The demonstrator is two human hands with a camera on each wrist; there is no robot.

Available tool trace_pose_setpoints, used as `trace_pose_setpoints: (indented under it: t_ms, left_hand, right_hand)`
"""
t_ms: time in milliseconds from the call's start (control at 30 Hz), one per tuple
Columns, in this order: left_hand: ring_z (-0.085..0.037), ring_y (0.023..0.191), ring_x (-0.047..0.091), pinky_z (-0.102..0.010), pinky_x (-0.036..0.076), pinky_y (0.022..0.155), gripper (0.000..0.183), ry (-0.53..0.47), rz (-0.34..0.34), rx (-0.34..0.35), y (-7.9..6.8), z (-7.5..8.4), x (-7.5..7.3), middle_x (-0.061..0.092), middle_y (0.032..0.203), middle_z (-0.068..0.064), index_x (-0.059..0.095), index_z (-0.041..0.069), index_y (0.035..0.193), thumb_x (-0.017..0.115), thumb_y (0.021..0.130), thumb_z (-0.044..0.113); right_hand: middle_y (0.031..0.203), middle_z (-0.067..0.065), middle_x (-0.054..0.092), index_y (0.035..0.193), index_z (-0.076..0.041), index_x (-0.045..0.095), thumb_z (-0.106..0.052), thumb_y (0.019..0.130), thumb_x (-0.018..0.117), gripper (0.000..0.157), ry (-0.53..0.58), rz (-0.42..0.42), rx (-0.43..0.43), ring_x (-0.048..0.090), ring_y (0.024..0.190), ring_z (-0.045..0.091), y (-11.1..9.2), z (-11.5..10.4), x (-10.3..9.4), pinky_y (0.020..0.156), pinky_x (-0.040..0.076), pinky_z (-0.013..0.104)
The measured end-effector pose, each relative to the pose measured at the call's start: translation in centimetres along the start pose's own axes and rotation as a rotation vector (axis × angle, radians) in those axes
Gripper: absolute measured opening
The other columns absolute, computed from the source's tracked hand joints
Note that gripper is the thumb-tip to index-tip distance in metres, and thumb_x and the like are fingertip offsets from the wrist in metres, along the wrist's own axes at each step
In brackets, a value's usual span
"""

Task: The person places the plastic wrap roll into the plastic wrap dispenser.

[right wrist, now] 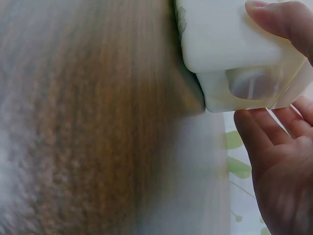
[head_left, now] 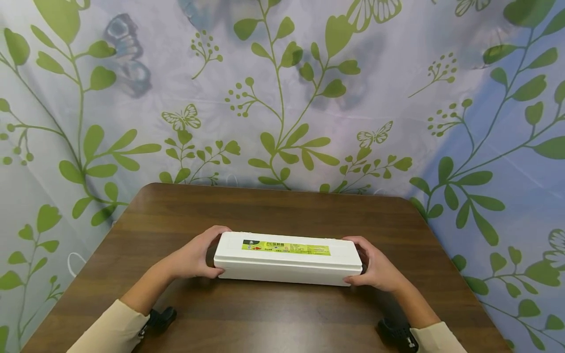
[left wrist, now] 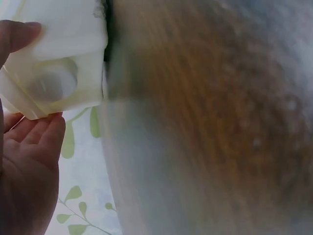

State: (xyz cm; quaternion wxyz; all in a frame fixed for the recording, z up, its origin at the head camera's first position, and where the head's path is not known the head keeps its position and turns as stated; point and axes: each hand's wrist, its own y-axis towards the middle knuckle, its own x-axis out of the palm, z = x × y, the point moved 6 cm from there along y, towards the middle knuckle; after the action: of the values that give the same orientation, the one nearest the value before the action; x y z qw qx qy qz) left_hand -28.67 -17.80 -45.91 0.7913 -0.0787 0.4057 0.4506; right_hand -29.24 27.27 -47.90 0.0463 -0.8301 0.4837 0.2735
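A long white cling film box (head_left: 289, 274) lies crosswise on the brown wooden table, with a green and yellow label (head_left: 287, 247) on its lid. My left hand (head_left: 196, 256) grips its left end, thumb on the near side and fingers around the far side. At the opposite end my right hand (head_left: 376, 264) holds it in the same way. Both wrist views show a round opening in the box's end: the left end (left wrist: 90, 83) and the right end (right wrist: 215, 88) each reveal something greyish inside, likely the roll. The lid looks closed.
The brown table (head_left: 273, 206) reaches back to a hanging cloth (head_left: 300, 113) printed with green leaves and butterflies. Black wrist straps (head_left: 161, 319) sit at both cream sleeves. The table's far edge runs in front of the cloth.
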Motion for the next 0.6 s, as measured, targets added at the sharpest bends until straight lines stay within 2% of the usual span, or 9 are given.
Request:
trace_pose_setpoints:
  t_ms: [267, 433, 600]
  left_hand:
    - [-0.013, 0.117, 0.057, -0.034, 0.050, 0.101, 0.089, 0.012, 0.044, 0.007, 0.13, -0.17, 0.15, 0.058, 0.133, 0.005, 0.048, 0.016, 0.140, 0.096, 0.069, 0.039]
    - [-0.009, 0.111, 0.061, -0.033, 0.054, 0.096, 0.085, 0.076, 0.085, 0.000, 0.12, -0.04, 0.09, 0.062, 0.128, 0.009, 0.053, 0.017, 0.136, 0.097, 0.067, 0.038]
    - [-0.007, 0.110, 0.061, -0.034, 0.055, 0.095, 0.083, 0.112, 0.094, -0.014, 0.25, 0.16, 0.09, 0.063, 0.127, 0.012, 0.056, 0.018, 0.135, 0.097, 0.065, 0.034]
  right_hand:
    - [0.139, 0.009, 0.050, 0.149, -0.013, 0.038, -0.011, 0.072, 0.094, 0.095, 0.003, -0.020, -0.007, 0.061, 0.113, 0.015, -0.06, 0.11, 0.15, 0.085, 0.059, 0.030]
    - [0.139, 0.008, 0.051, 0.148, -0.014, 0.039, -0.014, 0.070, 0.095, 0.096, -0.015, -0.011, -0.004, 0.060, 0.114, 0.015, 0.02, 0.16, 0.21, 0.086, 0.058, 0.029]
    - [0.139, 0.007, 0.052, 0.147, -0.016, 0.041, -0.015, 0.070, 0.096, 0.095, -0.030, 0.001, -0.011, 0.060, 0.114, 0.016, 0.06, 0.31, -0.01, 0.087, 0.058, 0.029]
